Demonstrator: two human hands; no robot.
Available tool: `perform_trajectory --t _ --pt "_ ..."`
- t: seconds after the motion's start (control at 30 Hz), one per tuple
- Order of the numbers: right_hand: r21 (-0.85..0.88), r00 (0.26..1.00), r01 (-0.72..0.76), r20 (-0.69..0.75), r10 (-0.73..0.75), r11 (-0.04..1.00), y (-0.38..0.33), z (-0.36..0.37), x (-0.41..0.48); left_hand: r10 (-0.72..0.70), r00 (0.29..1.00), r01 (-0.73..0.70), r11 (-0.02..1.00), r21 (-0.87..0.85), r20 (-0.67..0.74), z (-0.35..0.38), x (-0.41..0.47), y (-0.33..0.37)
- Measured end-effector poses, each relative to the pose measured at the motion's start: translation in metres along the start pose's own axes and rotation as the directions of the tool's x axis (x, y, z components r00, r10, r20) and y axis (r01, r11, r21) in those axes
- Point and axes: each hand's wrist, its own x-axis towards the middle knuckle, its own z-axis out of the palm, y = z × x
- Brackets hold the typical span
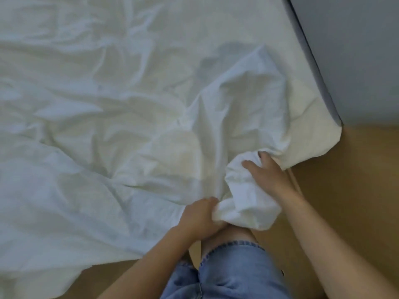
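A large crumpled white sheet (112, 117) covers the bed and fills most of the head view. Near the bed's lower right corner a bunch of the sheet (244, 201) is gathered up between both hands. My left hand (198, 214) grips the lower end of that bunch, fingers curled into the cloth. My right hand (267, 175) holds the upper part of the bunch, thumb and fingers wrapped over it. The fingertips of both hands are partly buried in the fabric.
A grey wall (356, 50) with a dark skirting edge runs along the bed's right side. Light wooden floor (345, 190) lies to the right and below the bed. My knee in blue denim shorts (228, 275) is against the bed's edge.
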Motion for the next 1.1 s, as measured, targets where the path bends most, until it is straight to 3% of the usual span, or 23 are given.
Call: perform_trajectory --t 0.1,0.13,0.2,0.27,0.4,0.53,0.73,0.87,0.97,1.03,1.1 --pt "-0.25 0.993 0.114 0.04 -0.108 0.961 -0.028 0.03 0.033 0.046 0.995 -0.056 0.991 -0.125 -0.085 -0.049 0.025 -0.017" --pt "-0.415 0.987 0.161 0.068 -0.145 0.896 -0.038 0.036 0.042 0.047 0.983 -0.076 0.985 -0.155 -0.179 -0.071 0.033 -0.022" --pt "-0.719 0.971 0.21 0.076 -0.225 0.663 -0.058 0.041 0.054 -0.008 0.926 -0.064 0.982 -0.178 -0.378 -0.118 0.051 -0.035" --pt "-0.819 0.921 0.219 -0.006 -0.389 0.531 -0.085 0.044 0.069 -0.098 0.839 0.029 0.99 -0.135 -0.535 -0.163 0.07 -0.059" --pt "-0.728 0.742 0.417 -0.073 -0.666 0.544 -0.169 0.052 0.119 -0.279 0.628 0.309 0.946 -0.097 -0.727 -0.251 0.102 -0.125" --pt "-0.697 0.727 0.454 -0.069 -0.683 0.555 -0.246 0.064 0.19 -0.44 0.535 0.427 0.878 -0.219 -0.721 -0.314 0.131 -0.177" --pt "-0.692 0.692 0.431 -0.158 -0.704 0.579 -0.342 0.086 0.264 -0.421 0.492 0.38 0.891 -0.247 -0.762 -0.393 0.173 -0.205" --pt "-0.6 0.705 0.361 -0.325 -0.63 0.714 -0.388 0.071 0.303 -0.306 0.569 0.397 0.915 -0.071 -0.763 -0.444 0.188 -0.212" --pt "-0.555 0.721 0.231 -0.454 -0.524 0.799 -0.406 0.058 0.319 -0.242 0.552 0.348 0.937 -0.043 -0.798 -0.447 0.201 -0.216" --pt "-0.621 0.687 0.26 -0.419 -0.594 0.739 -0.414 0.071 0.314 -0.191 0.491 0.32 0.947 -0.028 -0.85 -0.439 0.206 -0.217" --pt "-0.665 0.688 0.352 -0.293 -0.664 0.659 -0.42 0.091 0.304 -0.182 0.442 0.285 0.957 -0.055 -0.878 -0.438 0.208 -0.215"
